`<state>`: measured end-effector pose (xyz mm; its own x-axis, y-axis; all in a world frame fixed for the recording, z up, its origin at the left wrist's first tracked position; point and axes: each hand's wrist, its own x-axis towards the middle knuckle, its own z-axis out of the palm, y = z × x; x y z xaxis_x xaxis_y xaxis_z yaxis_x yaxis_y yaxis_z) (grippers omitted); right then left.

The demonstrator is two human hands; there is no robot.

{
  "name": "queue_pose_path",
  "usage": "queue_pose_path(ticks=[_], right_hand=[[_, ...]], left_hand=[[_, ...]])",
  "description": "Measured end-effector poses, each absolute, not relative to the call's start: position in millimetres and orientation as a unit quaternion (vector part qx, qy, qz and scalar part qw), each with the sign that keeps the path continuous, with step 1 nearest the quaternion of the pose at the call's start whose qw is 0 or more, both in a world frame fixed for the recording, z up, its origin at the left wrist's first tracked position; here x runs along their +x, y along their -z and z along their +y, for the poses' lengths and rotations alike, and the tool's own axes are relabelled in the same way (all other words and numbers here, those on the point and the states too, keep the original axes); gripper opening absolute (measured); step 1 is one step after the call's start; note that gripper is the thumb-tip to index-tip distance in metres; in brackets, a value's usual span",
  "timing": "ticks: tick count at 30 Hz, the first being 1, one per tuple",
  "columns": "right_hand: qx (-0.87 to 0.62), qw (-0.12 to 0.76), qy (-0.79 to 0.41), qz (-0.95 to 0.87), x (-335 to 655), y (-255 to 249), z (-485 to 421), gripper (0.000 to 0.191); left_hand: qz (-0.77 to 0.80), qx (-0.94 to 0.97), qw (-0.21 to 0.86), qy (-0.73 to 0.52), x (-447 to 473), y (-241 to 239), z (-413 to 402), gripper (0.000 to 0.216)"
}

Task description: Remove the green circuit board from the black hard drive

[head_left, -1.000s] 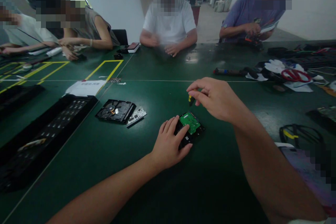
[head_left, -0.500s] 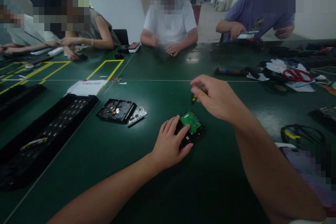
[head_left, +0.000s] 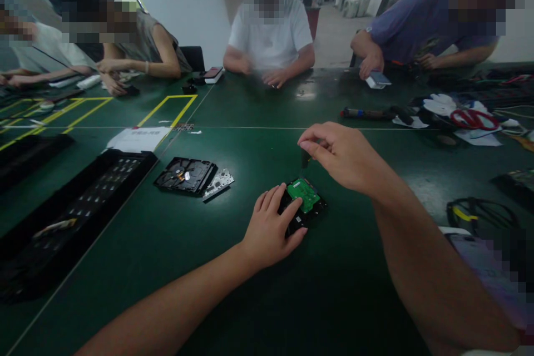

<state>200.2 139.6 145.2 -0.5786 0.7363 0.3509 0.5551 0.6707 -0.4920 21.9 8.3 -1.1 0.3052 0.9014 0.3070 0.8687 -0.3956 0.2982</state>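
Note:
A hard drive point(head_left: 296, 223) lies on the green table with its green circuit board point(head_left: 307, 194) facing up. My left hand point(head_left: 273, 222) grips the drive from the left, index finger on the board and thumb at the near edge. Between its fingertips my right hand point(head_left: 336, 153) pinches a small screwdriver point(head_left: 305, 159), held nearly upright over the board's far edge. Whether the tip sits in a screw is too small to tell. To the left rest another black hard drive point(head_left: 183, 175) and a loose circuit board point(head_left: 219, 183).
A long black tray point(head_left: 83, 200) holding small parts lies at left, beside a paper sheet point(head_left: 137, 139). On the right are a coiled black cable point(head_left: 479, 211), a phone point(head_left: 479, 261) and white gloves point(head_left: 440, 104). Several people sit across the table.
My right fingers have shifted slightly left and turned about the screwdriver. My left hand and the drive stay put. Across the table, the person in purple has leaned over and lowered a phone-like object.

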Motion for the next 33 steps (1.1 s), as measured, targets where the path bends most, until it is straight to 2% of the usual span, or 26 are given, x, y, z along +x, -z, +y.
queue_pose_path(ticks=[6, 15, 20, 29, 33], right_hand=[[-0.385, 0.261, -0.182, -0.866, 201.7, -149.4, 136.4, 0.024], [-0.427, 0.272, -0.149, -0.85, 200.8, -149.3, 136.1, 0.01], [-0.394, 0.264, -0.217, -0.853, 201.2, -147.3, 135.6, 0.018], [-0.386, 0.257, -0.171, -0.869, 201.1, -149.6, 135.2, 0.015], [-0.394, 0.251, -0.17, -0.867, 201.8, -151.3, 133.3, 0.019]], left_hand=[[0.55, 0.808, 0.036, -0.205, 21.4, 2.3, 8.6, 0.062], [0.548, 0.81, 0.034, -0.205, 21.3, 1.8, 8.5, 0.061], [0.55, 0.809, 0.037, -0.206, 21.0, 1.4, 8.4, 0.061], [0.55, 0.808, 0.035, -0.208, 22.0, 0.6, 7.9, 0.061], [0.549, 0.807, 0.036, -0.213, 21.7, 1.1, 8.0, 0.061]])
